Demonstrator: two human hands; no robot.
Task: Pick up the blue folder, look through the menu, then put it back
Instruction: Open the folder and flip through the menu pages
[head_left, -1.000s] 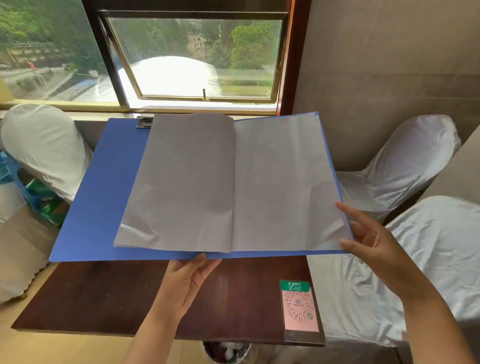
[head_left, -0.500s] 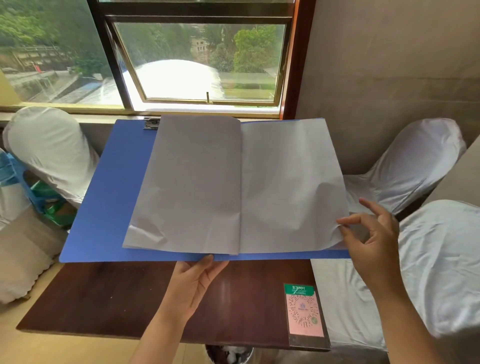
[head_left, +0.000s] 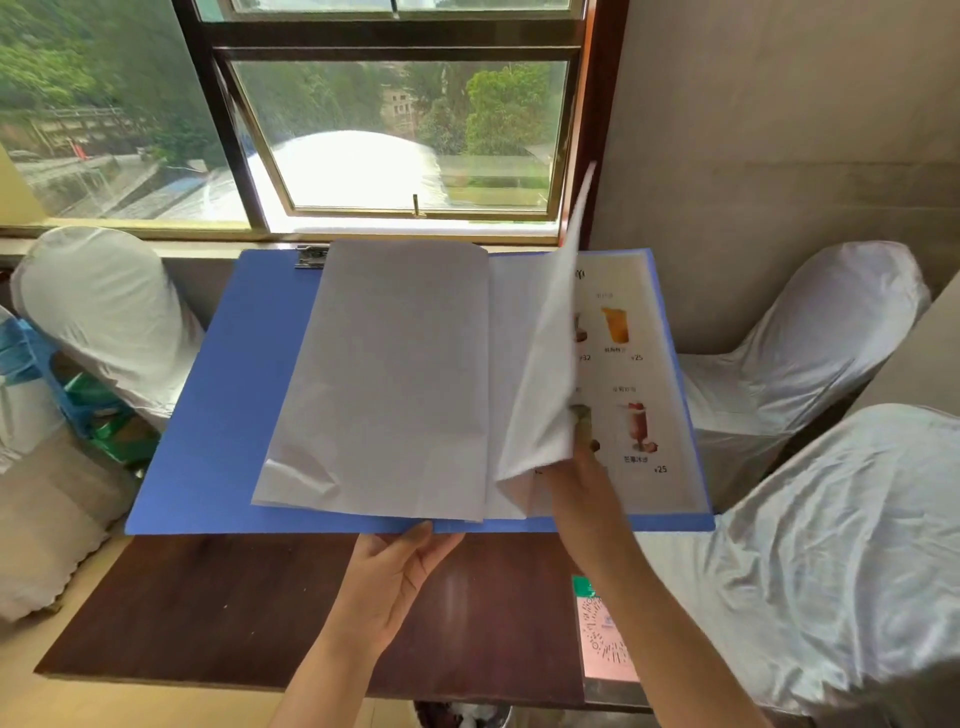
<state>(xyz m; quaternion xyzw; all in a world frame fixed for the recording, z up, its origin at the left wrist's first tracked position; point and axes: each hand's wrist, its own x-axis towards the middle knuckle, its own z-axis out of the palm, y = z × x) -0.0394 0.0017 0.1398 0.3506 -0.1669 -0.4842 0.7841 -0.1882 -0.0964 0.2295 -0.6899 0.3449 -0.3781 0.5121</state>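
Observation:
The blue folder (head_left: 223, 415) is held open above the dark wooden table (head_left: 218, 608), with a metal clip at its top edge. My left hand (head_left: 395, 571) grips its bottom edge at the spine. My right hand (head_left: 582, 483) pinches the lower corner of a blank white page (head_left: 550, 374) and holds it lifted, standing up over the right half. Under it shows a printed menu page (head_left: 634, 374) with drink pictures and prices. Blank turned pages (head_left: 384, 395) lie on the left half.
A pink and green QR code card (head_left: 602, 634) sits on the table's near right corner. White-covered chairs stand at the left (head_left: 98, 312) and right (head_left: 810, 338). A window (head_left: 395, 135) is straight ahead. A bin (head_left: 462, 717) shows under the table.
My right hand has taken hold of the top right page and lifted it leftward, uncovering the printed drinks page. The left hand keeps its hold at the spine.

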